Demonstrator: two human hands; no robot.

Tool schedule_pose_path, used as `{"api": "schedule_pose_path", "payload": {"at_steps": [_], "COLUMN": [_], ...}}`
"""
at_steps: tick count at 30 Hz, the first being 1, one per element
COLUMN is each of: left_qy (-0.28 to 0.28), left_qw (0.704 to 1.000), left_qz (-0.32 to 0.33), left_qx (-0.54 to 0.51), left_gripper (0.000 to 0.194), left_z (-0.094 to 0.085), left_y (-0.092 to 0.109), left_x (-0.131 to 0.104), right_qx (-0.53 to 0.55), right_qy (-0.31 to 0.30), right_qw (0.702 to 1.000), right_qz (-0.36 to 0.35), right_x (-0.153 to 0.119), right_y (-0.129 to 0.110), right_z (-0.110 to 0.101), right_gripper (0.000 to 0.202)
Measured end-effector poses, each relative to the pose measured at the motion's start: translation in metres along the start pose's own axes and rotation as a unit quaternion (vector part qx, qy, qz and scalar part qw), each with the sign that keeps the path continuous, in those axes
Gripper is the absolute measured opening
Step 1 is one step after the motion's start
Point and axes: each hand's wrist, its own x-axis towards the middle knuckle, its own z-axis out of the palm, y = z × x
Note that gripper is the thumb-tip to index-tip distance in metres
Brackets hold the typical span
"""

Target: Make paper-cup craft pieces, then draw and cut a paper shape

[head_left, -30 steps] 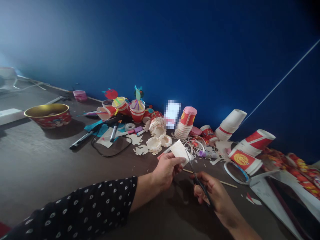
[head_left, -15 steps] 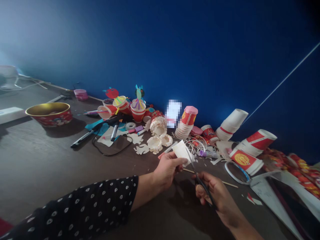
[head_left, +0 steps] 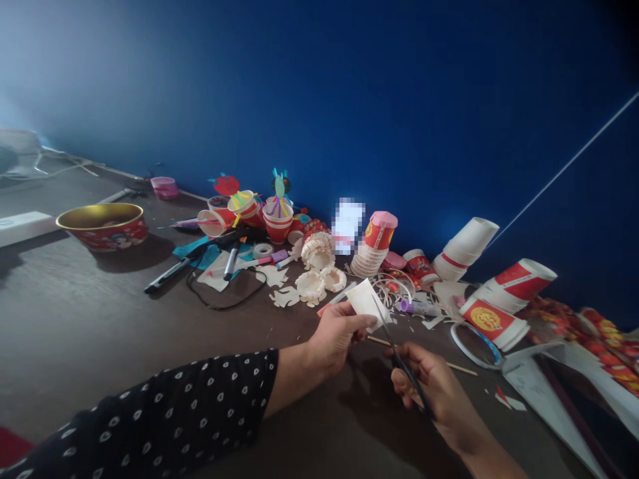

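Note:
Pinched between thumb and fingers of my left hand (head_left: 335, 338) is a small white piece of paper (head_left: 365, 301), held up above the table. My right hand (head_left: 424, 380) is closed round the handles of dark scissors (head_left: 407, 366). Their blades point up and left and lie against the right part of the paper; whether they are cutting into it I cannot tell. Beneath the hands a thin wooden stick (head_left: 462, 369) lies on the dark table (head_left: 200, 346). A purple-capped glue stick (head_left: 412, 307) and white paper scraps lie just behind the scissors.
Behind the hands stand stacked paper cups (head_left: 372, 249), with more cup stacks (head_left: 464, 249) to the right. A red and gold bowl (head_left: 107, 233) stands at left, near a marker (head_left: 167, 275) and white tape roll (head_left: 262, 251). A tablet-like device (head_left: 589, 406) lies front right; a blue wall (head_left: 319, 100) rises behind.
The whole view has shifted slightly, with things a little further right. Both hands keep their hold on the paper and scissors, and the blades remain at nearly the same place on the paper.

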Motion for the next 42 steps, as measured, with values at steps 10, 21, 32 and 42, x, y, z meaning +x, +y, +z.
{"api": "schedule_pose_path", "payload": {"at_steps": [10,21,32,42], "left_qy": [-0.008,-0.006,0.006,-0.005], "left_qw": [1.000,1.000,1.000,1.000], "left_qz": [0.000,-0.002,-0.005,-0.009], "left_qx": [-0.008,-0.017,-0.014,-0.014], "left_gripper": [0.017,0.021,0.024,0.022], "left_z": [-0.0005,-0.0004,-0.0004,0.0012], "left_y": [0.0007,0.0012,0.0020,-0.0009], "left_x": [0.0002,-0.0004,0.0000,-0.0037], "right_qx": [0.008,0.013,0.007,0.014], "right_qy": [0.007,0.032,0.044,0.017], "right_qw": [1.000,0.999,0.999,0.999], "right_qz": [0.005,0.002,-0.001,-0.027], "right_x": [-0.0011,-0.0007,-0.0022,-0.0051], "right_y": [0.0000,0.0003,-0.0026,-0.0035], "right_z": [0.0002,0.0014,0.0024,0.0006], "right_gripper": [0.047,0.049,0.050,0.054]}}
